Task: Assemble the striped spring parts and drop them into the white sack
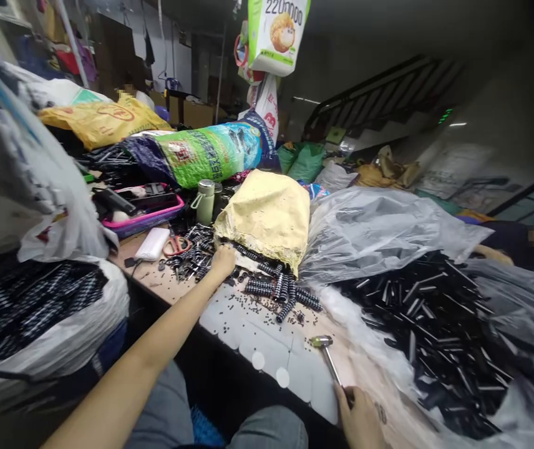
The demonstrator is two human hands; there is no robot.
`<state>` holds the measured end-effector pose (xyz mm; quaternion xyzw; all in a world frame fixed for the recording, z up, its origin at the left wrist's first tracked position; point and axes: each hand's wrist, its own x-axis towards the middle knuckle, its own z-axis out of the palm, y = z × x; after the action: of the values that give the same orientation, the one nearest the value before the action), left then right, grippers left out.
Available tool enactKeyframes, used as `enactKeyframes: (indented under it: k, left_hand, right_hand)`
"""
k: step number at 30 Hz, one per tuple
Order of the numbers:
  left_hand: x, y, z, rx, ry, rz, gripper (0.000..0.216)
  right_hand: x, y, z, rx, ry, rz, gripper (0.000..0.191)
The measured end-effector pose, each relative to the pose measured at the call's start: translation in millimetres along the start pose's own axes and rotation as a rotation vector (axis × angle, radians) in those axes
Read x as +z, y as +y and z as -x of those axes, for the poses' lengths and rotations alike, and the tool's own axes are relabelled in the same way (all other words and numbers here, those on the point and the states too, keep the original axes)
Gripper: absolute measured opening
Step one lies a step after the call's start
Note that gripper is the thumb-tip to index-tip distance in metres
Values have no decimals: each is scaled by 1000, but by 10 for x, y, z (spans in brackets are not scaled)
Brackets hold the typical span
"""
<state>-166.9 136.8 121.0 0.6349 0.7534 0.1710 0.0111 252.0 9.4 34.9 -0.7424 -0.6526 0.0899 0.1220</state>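
Left hand (223, 262), grip unclear, hammer (329, 356), handle partly hidden

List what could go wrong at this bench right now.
The small dark bits scattered over the worktop could get swept off its near edge. The ribbed black rods at the mouth of the yellow sack might roll loose. The hammer in the right hand could knock them if swung carelessly.

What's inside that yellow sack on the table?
Black ribbed pieces show at the mouth of the yellow sack, by the left hand. Anything deeper is covered by the sack itself.
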Motion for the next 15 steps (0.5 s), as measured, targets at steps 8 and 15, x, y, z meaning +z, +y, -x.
enactKeyframes:
  k: [8, 15]
  left_hand:
    - [604, 385, -570, 180, -136, -66, 18]
    - [735, 215, -662, 182, -236, -188, 31]
  right_hand:
    - [-59, 250, 76, 31, 142, -204, 42]
    - [-386, -165, -919, -59, 249, -49, 29]
